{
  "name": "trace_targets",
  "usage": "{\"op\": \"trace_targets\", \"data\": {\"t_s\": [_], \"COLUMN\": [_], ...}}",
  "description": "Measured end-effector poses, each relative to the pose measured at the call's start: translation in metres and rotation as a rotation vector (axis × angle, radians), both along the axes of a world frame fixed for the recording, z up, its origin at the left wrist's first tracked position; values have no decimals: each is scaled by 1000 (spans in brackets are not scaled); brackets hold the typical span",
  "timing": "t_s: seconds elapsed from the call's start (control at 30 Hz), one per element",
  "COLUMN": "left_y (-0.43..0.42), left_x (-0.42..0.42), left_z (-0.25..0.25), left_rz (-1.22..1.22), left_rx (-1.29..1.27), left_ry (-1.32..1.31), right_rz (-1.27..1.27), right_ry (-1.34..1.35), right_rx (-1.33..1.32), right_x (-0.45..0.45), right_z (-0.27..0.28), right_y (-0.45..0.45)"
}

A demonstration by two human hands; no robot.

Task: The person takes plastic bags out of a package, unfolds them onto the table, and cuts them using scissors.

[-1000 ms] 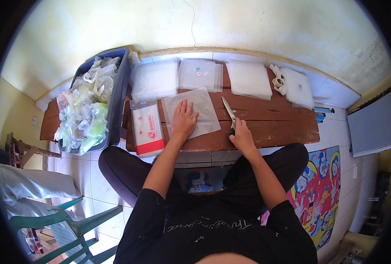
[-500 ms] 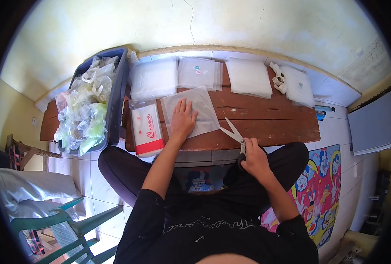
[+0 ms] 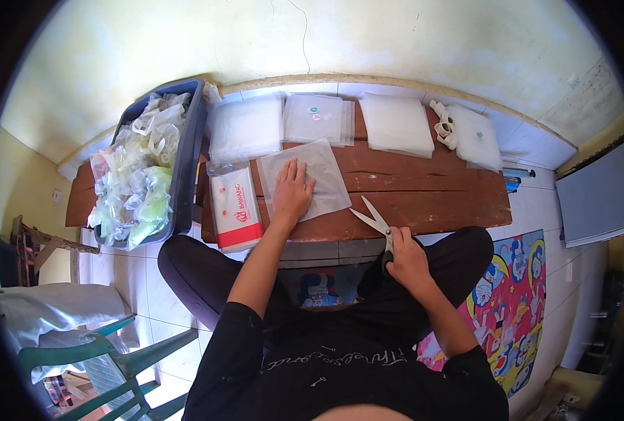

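Observation:
My left hand [image 3: 293, 191] lies flat, fingers stretched out, on a clear plastic bag [image 3: 329, 184] on the brown wooden bench [image 3: 424, 203]. In my right hand [image 3: 405, 258] is a pair of scissors [image 3: 376, 219], its blades parted and pointing up and left, just right of the bag's lower corner and apart from it. Left of the bag is a white and red pack [image 3: 235, 208] marked BAWANG. Along the back of the bench lie stacks of plastic bags: a left stack [image 3: 245, 128], a middle stack with small round stickers [image 3: 317, 121] and a right stack [image 3: 398, 124].
At the left stands a dark tub [image 3: 193, 133] heaped with crumpled plastic bags [image 3: 140, 175]. A tied white strip [image 3: 444, 126] lies beside another bag stack [image 3: 475, 137] at the far right. A green chair [image 3: 108, 354] is at lower left, a colourful mat [image 3: 515, 309] at right.
The scissor blades have parted further, and their tips have shifted slightly away from the bag. My left hand stays on the bag in the same place.

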State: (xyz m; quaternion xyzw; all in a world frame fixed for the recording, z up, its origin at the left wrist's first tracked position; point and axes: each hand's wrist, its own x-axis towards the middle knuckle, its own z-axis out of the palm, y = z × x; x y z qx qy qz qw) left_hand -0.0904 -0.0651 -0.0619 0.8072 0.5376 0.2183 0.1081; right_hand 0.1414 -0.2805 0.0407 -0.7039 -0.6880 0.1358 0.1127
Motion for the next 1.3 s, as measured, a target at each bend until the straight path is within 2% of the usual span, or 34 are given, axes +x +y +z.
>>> {"op": "trace_targets", "data": {"t_s": [0.97, 1.03, 1.3], "left_y": [0, 1, 1], "left_x": [1, 1, 1], "left_z": [-2, -3, -1], "left_rz": [-2, -2, 1], "left_rx": [35, 40, 6], "left_ry": [-28, -28, -13], "right_rz": [-42, -7, -26], "right_ry": [59, 20, 37], "right_rx": [2, 112, 111], "right_x": [-46, -49, -51], "right_z": [-30, -31, -36], "right_y": [61, 65, 67]}}
